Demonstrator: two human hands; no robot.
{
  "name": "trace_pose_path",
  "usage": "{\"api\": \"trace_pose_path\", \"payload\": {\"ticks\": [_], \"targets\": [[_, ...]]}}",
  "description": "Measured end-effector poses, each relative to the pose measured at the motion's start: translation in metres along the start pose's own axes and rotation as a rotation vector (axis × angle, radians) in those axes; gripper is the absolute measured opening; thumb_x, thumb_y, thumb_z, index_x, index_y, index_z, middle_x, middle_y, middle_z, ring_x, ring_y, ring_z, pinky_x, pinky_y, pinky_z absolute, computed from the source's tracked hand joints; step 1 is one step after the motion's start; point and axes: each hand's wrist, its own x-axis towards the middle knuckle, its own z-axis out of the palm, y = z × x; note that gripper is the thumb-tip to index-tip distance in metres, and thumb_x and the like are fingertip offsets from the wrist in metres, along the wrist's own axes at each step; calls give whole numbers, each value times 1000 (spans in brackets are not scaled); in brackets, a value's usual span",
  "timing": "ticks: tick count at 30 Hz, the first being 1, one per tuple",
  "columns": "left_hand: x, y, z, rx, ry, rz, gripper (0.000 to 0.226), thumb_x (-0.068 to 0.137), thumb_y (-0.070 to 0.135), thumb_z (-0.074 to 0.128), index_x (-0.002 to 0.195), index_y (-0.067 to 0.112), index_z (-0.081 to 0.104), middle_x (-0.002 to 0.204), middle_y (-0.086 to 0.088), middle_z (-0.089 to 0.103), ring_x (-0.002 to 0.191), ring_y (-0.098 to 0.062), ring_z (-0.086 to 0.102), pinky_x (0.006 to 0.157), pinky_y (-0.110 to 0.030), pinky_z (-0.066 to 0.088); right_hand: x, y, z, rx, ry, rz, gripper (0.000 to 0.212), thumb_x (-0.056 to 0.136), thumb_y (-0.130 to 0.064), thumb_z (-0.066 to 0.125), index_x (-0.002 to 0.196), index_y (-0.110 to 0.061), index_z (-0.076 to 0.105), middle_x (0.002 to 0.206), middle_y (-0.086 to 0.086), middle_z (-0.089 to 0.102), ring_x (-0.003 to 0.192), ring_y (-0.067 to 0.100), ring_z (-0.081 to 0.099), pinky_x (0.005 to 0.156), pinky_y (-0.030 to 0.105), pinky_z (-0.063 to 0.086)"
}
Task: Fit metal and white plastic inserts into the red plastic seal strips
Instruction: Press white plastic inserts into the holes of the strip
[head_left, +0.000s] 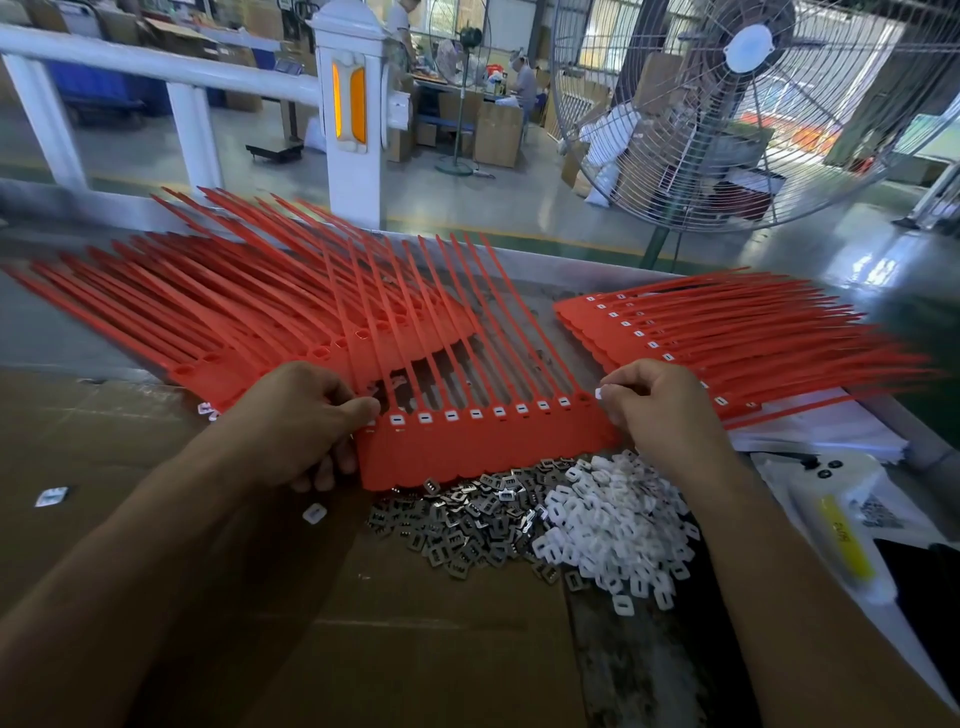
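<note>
Right at the middle of the bench, a red seal strip sheet (483, 447) is lying with its flat tag edge toward the person and its tails fanning away; a row of its sockets is already showing white inserts. The left hand (301, 426) is gripping the sheet's left end, thumb on top and fingers curled beneath. The right hand (660, 405) is pinching a white plastic insert (598, 393) between thumb and forefinger, just beside the sheet's right-hand socket.

Just in front of the sheet, a pile of metal inserts (467, 525) is sitting against a pile of white inserts (618, 525), the two heaps touching. To the left, a stack of unfilled red sheets (208, 312) is spreading wide; to the right, a stack of filled sheets (727, 338) is resting on white paper.

Brown cardboard (156, 467) is covering the near bench, with a worn metal surface (623, 649) showing beside it and a clear bag with a yellow label (841, 535) lying at the right.

Beyond the bench, a white railing post (353, 114) is standing, a large caged fan (748, 104) is filling the right, and people are sitting at a distant table among cardboard boxes (496, 135) on a glossy grey floor.
</note>
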Motion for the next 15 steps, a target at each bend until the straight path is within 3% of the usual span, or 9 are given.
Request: {"api": "trace_pose_path", "payload": {"ticks": [4,9,15], "targets": [[0,0,-2,1,-1,-17,26,101,29,61,90,7,68,60,-11,70,39,-17,57,36,-24,42,8,-2,11,-100,6,-11,9,96,-19,68,90,-23,73,83,-4,71,78,16,65,69,29,47],[0,-2,-3,14,-14,-35,25,100,30,61,92,8,68,63,-11,72,39,-16,58,36,-23,41,13,-2,17,-155,36,-18,10,95,-16,68,93,-21,76,90,-11,71,84,4,61,67,14,39],[2,-4,-3,23,-24,-51,24,100,33,62,92,11,68,64,-10,72,40,-17,59,37,-24,42,15,-2,20,-159,19,4,9,95,-18,70,93,-23,77,92,-8,72,84,3,63,65,14,39]]}}
